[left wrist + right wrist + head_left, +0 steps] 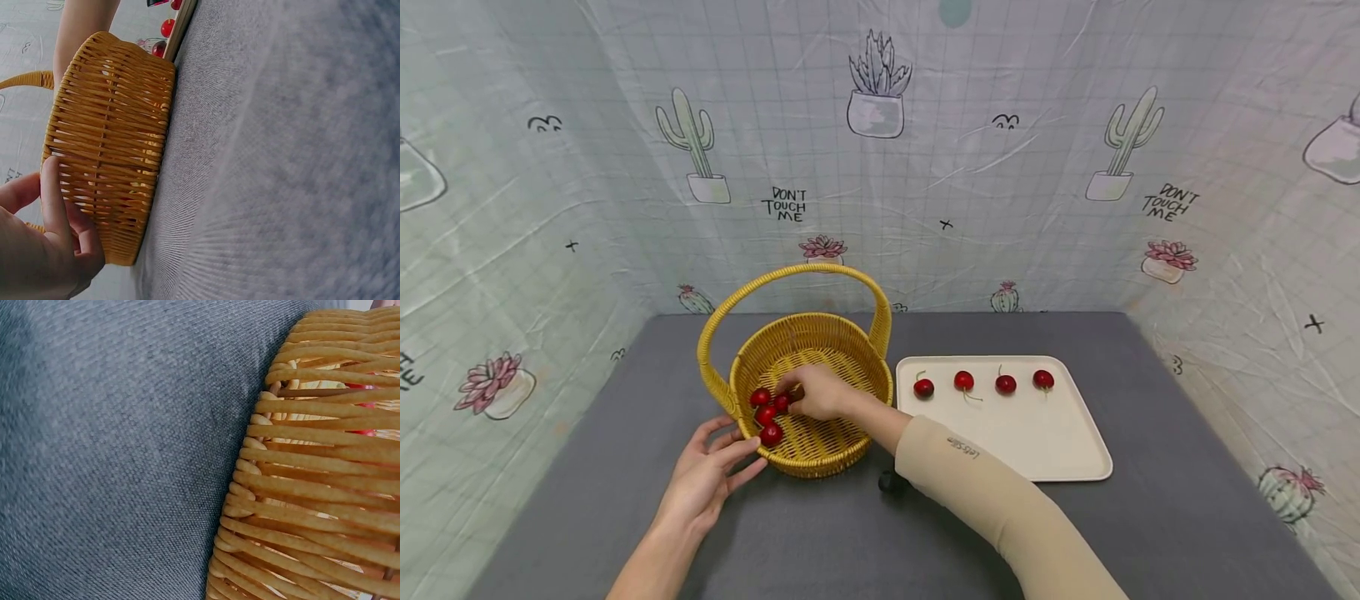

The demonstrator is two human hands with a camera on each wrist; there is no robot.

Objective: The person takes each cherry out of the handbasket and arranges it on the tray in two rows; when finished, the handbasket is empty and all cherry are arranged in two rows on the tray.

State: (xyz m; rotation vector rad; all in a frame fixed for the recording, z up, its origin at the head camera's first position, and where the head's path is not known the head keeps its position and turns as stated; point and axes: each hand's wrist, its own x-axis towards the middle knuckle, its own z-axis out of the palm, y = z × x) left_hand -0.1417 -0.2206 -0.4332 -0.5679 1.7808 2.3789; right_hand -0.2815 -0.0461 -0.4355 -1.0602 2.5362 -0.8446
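Observation:
A yellow wicker basket [842, 454] with a tall arched handle stands left of centre. My left hand [700, 475] holds its near left rim, with the index finger at the rim and the thumb against the outer side, as the left wrist view shows of the basket wall [106, 125]. My right hand [822, 392] reaches down inside the basket, thumb and fingers curled around a red cherry [782, 403]. Beside it several cherries [765, 415] lie against the left inner wall. The right wrist view shows only the woven basket side [331, 469], hiding that hand.
Right of the basket lies a cream tray [1030, 450] with a row of cherries [964, 381] along its far side, some with stems. A small black round object [891, 482] sits partly behind the right sleeve. A grey cloth [820, 542] covers the table; printed curtains surround it.

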